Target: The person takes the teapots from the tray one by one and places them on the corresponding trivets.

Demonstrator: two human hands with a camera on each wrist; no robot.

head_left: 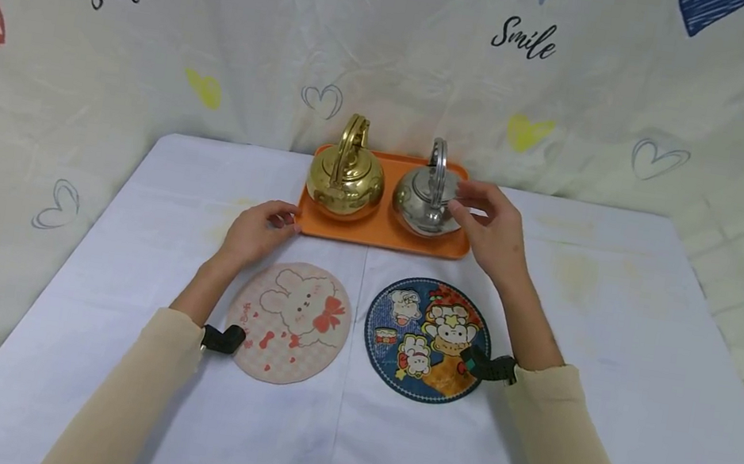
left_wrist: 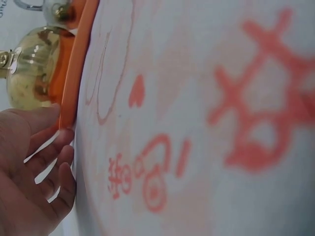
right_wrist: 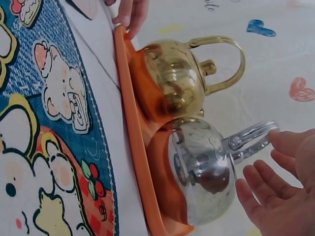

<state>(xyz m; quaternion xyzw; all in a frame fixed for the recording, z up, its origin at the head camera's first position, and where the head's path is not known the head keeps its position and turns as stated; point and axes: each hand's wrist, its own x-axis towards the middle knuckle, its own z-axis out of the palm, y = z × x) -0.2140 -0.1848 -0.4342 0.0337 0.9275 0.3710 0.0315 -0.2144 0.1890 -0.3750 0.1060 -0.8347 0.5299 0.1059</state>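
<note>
An orange tray (head_left: 381,237) at the back of the table carries a gold kettle (head_left: 349,190) on the left and a silver kettle (head_left: 420,199) on the right. My left hand (head_left: 259,233) holds the tray's left front corner; in the left wrist view the thumb lies at the rim, with the fingers (left_wrist: 61,147) just outside it. Beside the silver kettle is my right hand (head_left: 496,231), fingers loosely bent and spread. In the right wrist view its thumb overlaps the end of the silver handle (right_wrist: 253,142), while the other fingertips are close to the kettle's body.
Two round mats lie in front of the tray: a pink one with a bunny (head_left: 289,324) at left, a blue one with cartoon figures (head_left: 384,362) at right. White cloth covers the table (head_left: 615,341). A patterned curtain (head_left: 427,56) hangs right behind the tray.
</note>
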